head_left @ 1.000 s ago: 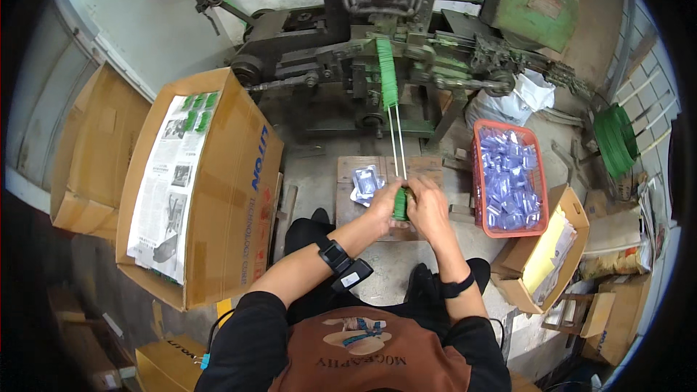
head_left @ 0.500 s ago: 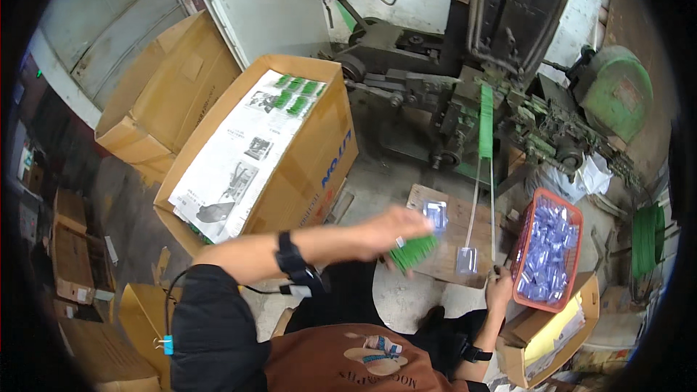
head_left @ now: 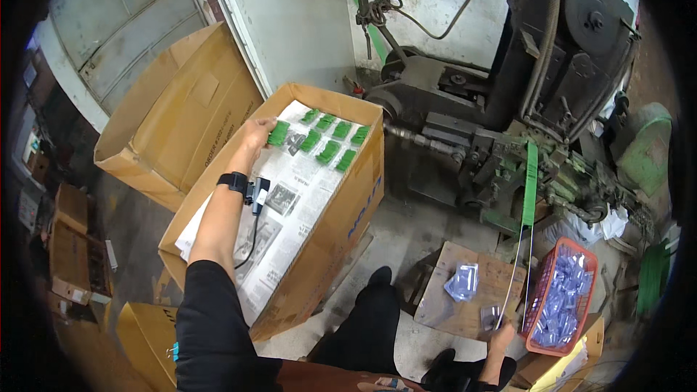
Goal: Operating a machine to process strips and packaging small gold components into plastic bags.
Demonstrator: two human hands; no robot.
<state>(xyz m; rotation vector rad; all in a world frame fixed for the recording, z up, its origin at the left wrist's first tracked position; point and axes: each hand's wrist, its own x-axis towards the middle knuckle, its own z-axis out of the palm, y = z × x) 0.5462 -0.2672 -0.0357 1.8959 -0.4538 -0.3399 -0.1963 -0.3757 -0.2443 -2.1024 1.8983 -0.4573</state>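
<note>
My left hand (head_left: 257, 134) reaches over the large open carton, its fingers closed on a bundle of thin green strips (head_left: 277, 133) at the newspaper's left edge. To the right of it lie several similar green bundles (head_left: 328, 152) in rows on the newspaper (head_left: 296, 192). My right hand (head_left: 500, 337) is down by the lower end of two thin metal rails (head_left: 517, 276), fingers curled; what they grip is too small to make out. A green strip stack (head_left: 531, 185) sits high on these rails. Beside that hand, a clear plastic piece (head_left: 491, 316) rests on the wooden board (head_left: 443, 297).
The large carton (head_left: 330, 247) stands before a dark machine (head_left: 465, 94). More clear plastic pieces (head_left: 462, 282) lie on the board. A red basket (head_left: 537, 283) full of them stands to its right. Another open carton (head_left: 174, 112) stands at the far left, by the door.
My left hand has moved from above the board, up and left into the carton, carrying the green bundle. My right hand has stayed near the rails' lower end. The view has shifted.
</note>
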